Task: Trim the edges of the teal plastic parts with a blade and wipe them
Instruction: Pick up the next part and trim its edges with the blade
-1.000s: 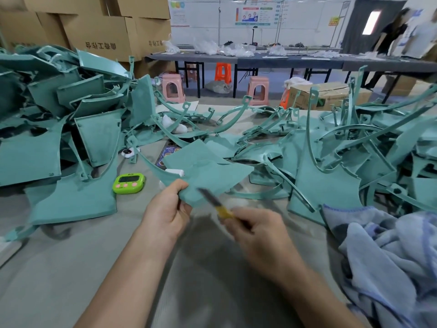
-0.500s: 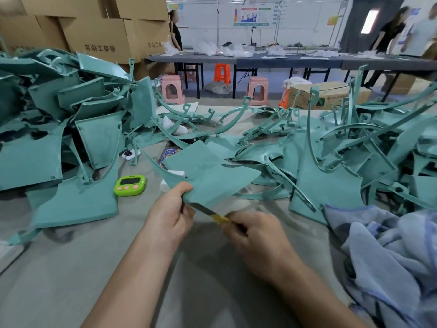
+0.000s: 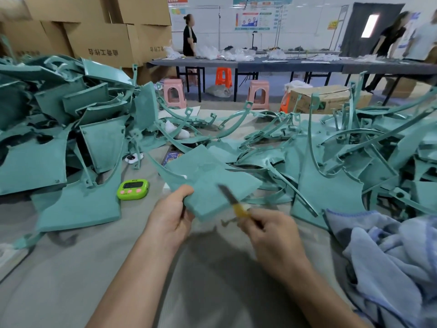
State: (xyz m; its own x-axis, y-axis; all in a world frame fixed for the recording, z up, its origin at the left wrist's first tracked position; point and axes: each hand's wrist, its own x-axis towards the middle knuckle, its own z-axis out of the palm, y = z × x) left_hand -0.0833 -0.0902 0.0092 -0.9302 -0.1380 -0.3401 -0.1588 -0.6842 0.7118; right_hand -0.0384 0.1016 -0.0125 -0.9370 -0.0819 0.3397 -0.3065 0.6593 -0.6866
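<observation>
The left hand (image 3: 170, 216) grips the near corner of a flat teal plastic part (image 3: 208, 181), thumb on top and fingers curled beneath, holding it tilted just above the counter (image 3: 71, 268). The right hand (image 3: 272, 235), a little apart from the left, is closed around the yellow handle of a blade (image 3: 226, 193). The blade points up and away over the part's near right edge, and it is too blurred to tell whether it touches the plastic. Left of the hands, a green timer (image 3: 133, 189) lies on the counter beside a large flat teal panel (image 3: 78, 209). Behind it rises a heap of teal parts (image 3: 59, 129), and a second tangle of curved teal pieces (image 3: 354, 157) spreads over the counter's right side. A crumpled blue cloth (image 3: 390, 256) lies at the near right, just beside the right forearm. Beyond the counter stand cardboard boxes (image 3: 99, 36), pink stools (image 3: 173, 92), an orange stool (image 3: 223, 76) and a long dark table (image 3: 283, 65) with people near it.
</observation>
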